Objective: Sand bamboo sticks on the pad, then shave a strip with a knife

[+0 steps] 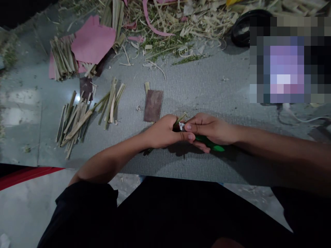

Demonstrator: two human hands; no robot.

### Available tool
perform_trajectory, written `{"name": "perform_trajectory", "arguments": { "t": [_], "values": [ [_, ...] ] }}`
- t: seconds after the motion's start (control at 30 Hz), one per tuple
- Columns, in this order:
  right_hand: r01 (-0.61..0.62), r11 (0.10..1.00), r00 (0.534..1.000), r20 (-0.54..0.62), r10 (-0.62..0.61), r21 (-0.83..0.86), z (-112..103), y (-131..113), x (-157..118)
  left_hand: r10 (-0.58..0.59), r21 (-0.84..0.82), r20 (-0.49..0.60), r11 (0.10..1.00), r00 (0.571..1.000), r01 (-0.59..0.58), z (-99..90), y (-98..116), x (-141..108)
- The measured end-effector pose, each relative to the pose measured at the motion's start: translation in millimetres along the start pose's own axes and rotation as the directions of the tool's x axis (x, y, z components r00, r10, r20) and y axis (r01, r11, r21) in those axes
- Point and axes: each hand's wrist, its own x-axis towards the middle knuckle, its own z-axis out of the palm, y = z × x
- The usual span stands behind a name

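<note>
My left hand (167, 131) is closed around a thin, pale green-brown plant strip (181, 118), whose end pokes out above the thumb. My right hand (210, 128) meets it fingertip to fingertip and is closed on a green-handled tool (216, 147). A small shiny metal piece (182, 126) shows between the two hands; whether it belongs to the tool is hidden by the fingers. Just beyond my left hand lies a brown rectangular piece (153, 105), like sandpaper, with a strip sticking out from under it.
Cut dry strips (77, 120) lie loosely at the left. Behind them are a bundle of strips (63, 58) and pink paper (94, 39). Shavings (199, 20) cover the table's back. A black round object (241, 32) and a white cable (297, 115) are at the right.
</note>
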Motion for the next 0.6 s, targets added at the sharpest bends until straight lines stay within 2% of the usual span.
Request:
{"name": "perform_trajectory", "arguments": {
  "t": [0.17, 0.47, 0.6],
  "values": [
    [-0.02, 1.0, 0.999, -0.042, 0.021, 0.024, 3, -3, 0, 0.031, 0.056, -0.049, 0.998, 0.998, -0.029, 1.9, -6, 2],
    [0.127, 0.992, 0.979, -0.164, -0.122, 0.018, 13, 2, 3, 0.043, 0.068, -0.073, 0.997, 0.996, -0.038, -0.6, -6, 2],
    [0.127, 0.992, 0.979, -0.159, -0.126, -0.006, 11, 3, 3, 0.035, 0.058, -0.066, 0.998, 0.997, -0.031, -1.8, -6, 2]
  ]
}}
